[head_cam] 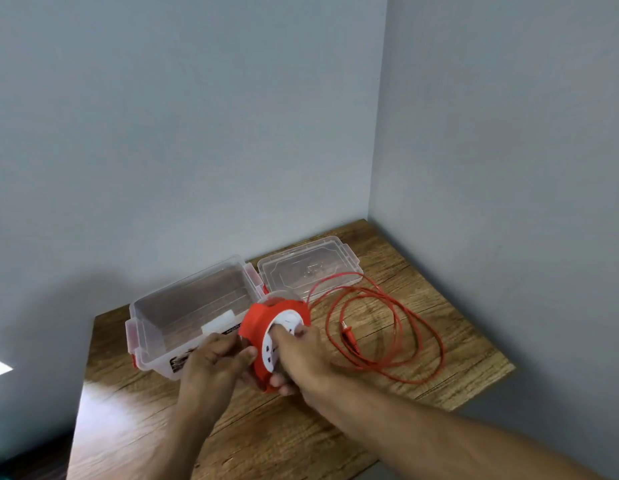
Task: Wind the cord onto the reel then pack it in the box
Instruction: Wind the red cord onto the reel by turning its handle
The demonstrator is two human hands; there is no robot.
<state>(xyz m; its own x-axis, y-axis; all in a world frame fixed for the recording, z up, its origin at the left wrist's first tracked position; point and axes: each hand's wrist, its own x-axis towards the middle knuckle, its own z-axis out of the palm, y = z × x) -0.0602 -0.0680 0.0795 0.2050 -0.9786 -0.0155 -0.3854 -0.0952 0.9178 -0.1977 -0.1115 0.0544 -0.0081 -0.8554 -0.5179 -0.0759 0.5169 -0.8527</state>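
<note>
A red cord reel (258, 325) with a white socket face is held above the wooden table (301, 438), just in front of the clear box (197, 306). My left hand (214, 365) grips the reel's red body from the left. My right hand (301, 351) lies on the white face, fingers curled on its centre. The red cord (394, 327) runs from the reel's top and lies in loose loops on the table to the right, its plug (349, 336) inside the loops.
The open clear box has red latches at its ends and a white label inside. Its clear lid (310, 266) lies flat behind the cord, near the room corner. Grey walls close in at the back and right. The table's edges run left and front right.
</note>
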